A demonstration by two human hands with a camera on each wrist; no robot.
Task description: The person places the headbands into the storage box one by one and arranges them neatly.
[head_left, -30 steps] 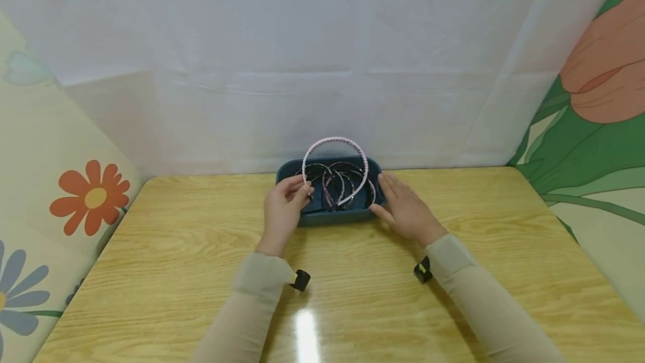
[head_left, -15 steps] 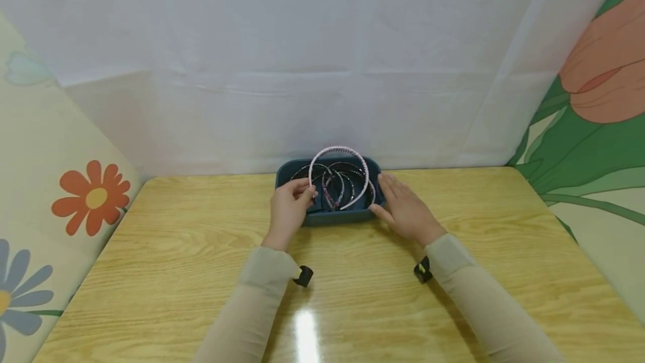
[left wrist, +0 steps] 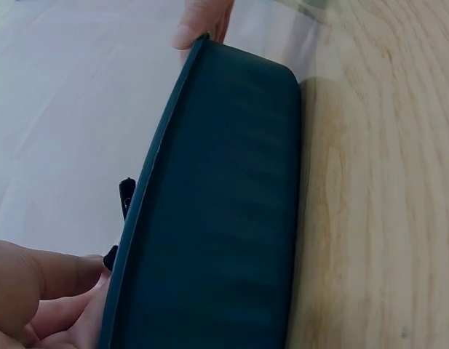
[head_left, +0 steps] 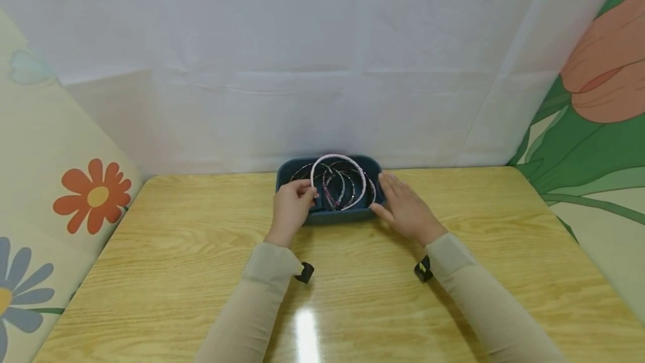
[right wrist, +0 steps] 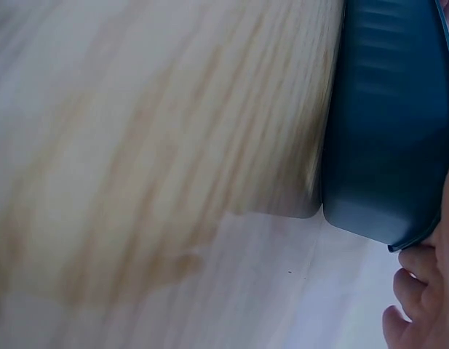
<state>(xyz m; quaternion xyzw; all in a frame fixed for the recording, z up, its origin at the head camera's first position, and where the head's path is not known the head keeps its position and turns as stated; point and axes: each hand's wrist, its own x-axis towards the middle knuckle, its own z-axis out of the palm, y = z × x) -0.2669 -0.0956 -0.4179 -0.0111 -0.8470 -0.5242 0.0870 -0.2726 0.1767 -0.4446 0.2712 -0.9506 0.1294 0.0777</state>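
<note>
A dark blue plastic bin (head_left: 342,217) stands against the back of the table, several dark, glittery headbands (head_left: 330,199) lying in it. My left hand (head_left: 291,209) pinches one end of a pale pink headband (head_left: 336,156) over the bin's left part. That headband's arch leans across the others, just inside the far rim. In the left wrist view, a dark headband tip (left wrist: 110,258) shows by the thumb of the left hand (left wrist: 42,287). My right hand (head_left: 407,209) rests against the bin's right end with extended fingers, its thumb at the front corner.
The wood-grain table (head_left: 363,296) extends in front and to both sides of the bin. A white cloth (head_left: 272,66) hangs close behind it. Flower-printed panels (head_left: 35,144) flank the table. A small black device (head_left: 304,273) sits on each wrist.
The pale pink headband has come down into the bin, its arch sinking toward the far rim. My left hand has shifted slightly right. The right hand has stayed put.
</note>
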